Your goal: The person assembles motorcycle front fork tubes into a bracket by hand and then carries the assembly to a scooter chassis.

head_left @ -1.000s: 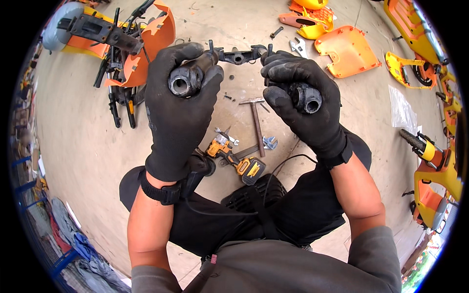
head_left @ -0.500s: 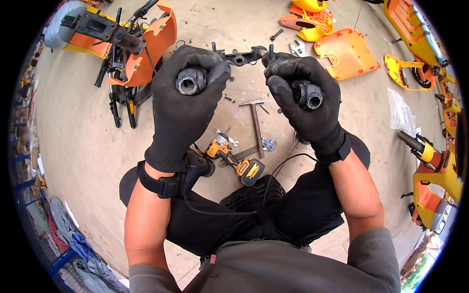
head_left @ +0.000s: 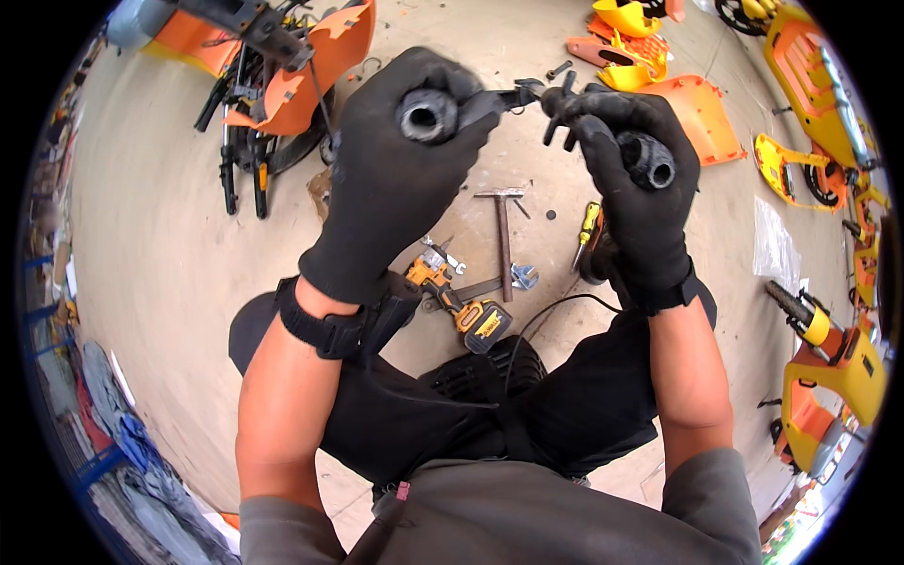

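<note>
My left hand (head_left: 395, 160), in a black glove, is wrapped round the left grip (head_left: 428, 117) of a black handlebar. Its hollow end faces me. My right hand (head_left: 650, 221), gloved too, closes round the other grip (head_left: 648, 160), whose open end also shows. Between the hands, farther off, the dark crosspiece (head_left: 520, 95) of the handlebar shows in part, tilted. Short prongs (head_left: 562, 105) stick out beside my right fingers. The handlebar is held up above the floor, and the gloves hide much of it.
On the floor below lie a hammer (head_left: 503, 235), a yellow power driver (head_left: 452, 297), an adjustable wrench (head_left: 524, 276) and a yellow screwdriver (head_left: 588, 231). Orange body panels (head_left: 702, 118) lie far right. A partly stripped vehicle (head_left: 292, 85) stands far left, other yellow vehicles (head_left: 833, 386) at right.
Both hands have shifted, the left one up and the right one to the right. The handlebar has tilted, so its crosspiece shows less. The screwdriver has come into view.
</note>
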Demonstrator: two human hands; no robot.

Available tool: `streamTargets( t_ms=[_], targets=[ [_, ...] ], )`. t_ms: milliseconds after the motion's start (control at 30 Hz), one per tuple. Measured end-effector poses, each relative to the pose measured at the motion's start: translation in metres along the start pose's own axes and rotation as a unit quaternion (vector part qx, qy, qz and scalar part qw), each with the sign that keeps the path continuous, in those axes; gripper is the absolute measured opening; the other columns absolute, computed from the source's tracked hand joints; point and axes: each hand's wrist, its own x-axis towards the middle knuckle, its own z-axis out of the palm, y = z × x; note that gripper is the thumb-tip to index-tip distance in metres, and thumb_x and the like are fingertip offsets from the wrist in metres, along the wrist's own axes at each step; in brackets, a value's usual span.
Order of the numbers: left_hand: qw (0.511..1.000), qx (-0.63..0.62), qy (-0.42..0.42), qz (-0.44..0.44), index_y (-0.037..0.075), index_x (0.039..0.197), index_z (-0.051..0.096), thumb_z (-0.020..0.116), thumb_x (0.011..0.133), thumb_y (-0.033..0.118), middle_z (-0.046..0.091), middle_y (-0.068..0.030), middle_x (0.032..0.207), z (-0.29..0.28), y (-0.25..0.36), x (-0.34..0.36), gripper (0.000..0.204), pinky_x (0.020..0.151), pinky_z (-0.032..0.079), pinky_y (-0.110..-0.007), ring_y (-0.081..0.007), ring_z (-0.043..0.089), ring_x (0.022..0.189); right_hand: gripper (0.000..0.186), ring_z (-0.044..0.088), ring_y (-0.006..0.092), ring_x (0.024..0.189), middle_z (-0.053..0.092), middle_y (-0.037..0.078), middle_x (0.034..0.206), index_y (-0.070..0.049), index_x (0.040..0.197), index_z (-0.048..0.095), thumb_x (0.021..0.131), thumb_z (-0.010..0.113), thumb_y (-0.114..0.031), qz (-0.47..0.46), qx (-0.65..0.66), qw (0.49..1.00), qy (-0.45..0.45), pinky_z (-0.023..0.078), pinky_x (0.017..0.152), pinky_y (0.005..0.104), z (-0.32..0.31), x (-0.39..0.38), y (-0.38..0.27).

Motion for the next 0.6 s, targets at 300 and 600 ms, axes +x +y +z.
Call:
streamTargets(
  t_ms=[300,600],
  targets=[
    [0.998,-0.065,0.007,-0.005,0.002,0.090,0.061,0.074,0.085,0.002,0.066,-0.0081,0.081,0.004,-0.002,0.017,0.014,0.068,0.052,-0.030,-0.0155,0.064,0.074,0.018,0.070,0.0225,0.094,0.071,0.012,0.095,0.001,0.099,0.067,0.082,0.068,0.007,-0.067,-0.049,0.981,-0.173,0.051,0.103,0.0434,-0.007,-0.019,0.000],
    [0.997,0.013,-0.021,0.075,0.002,0.089,0.060,0.079,0.079,0.010,0.066,-0.0145,0.081,-0.001,-0.012,0.015,0.022,0.067,0.052,-0.038,-0.0320,0.065,0.072,0.019,0.069,0.0225,0.100,0.071,0.012,0.096,0.002,0.101,0.065,0.084,0.068,0.007,-0.015,-0.042,0.992,-0.122,0.052,0.100,0.0411,-0.010,-0.020,-0.003]
  ],
)
